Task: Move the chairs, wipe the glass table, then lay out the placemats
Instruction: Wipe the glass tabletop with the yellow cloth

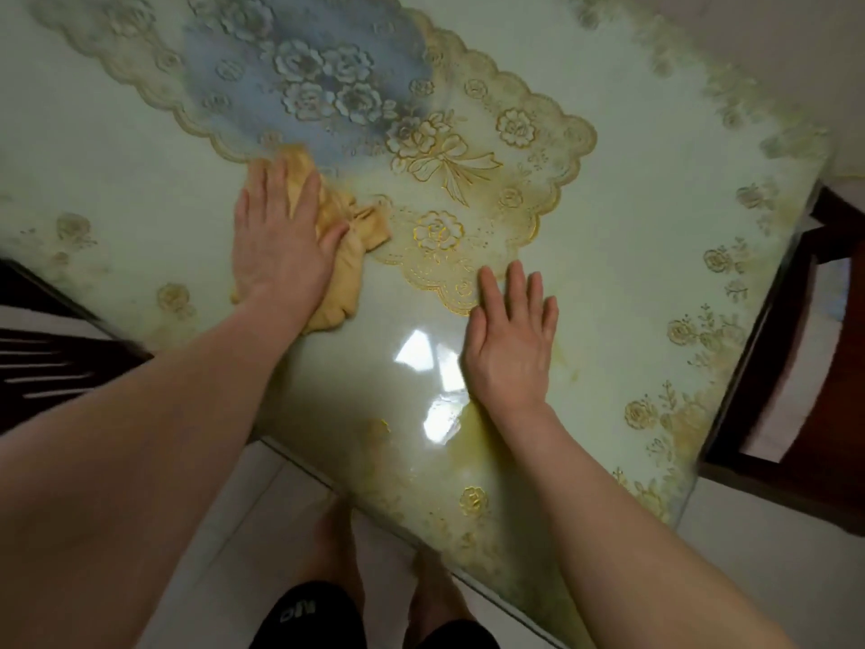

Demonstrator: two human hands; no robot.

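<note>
Crumpled cloth (338, 292) is pressed under the left hand (276, 245), fingers spread. Scalloped placemat (472, 147) is touched by close-set right hand (510, 344) fingertips.

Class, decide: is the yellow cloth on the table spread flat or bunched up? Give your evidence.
Bunched up. The yellow cloth lies in crumpled folds under the left hand, whose straight fingers press it onto the table.

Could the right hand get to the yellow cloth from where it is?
Probably yes. The right hand lies flat on the glass table near the yellow cloth, with only a corner of the lace placemat between them. The left hand presses on it, though.
</note>
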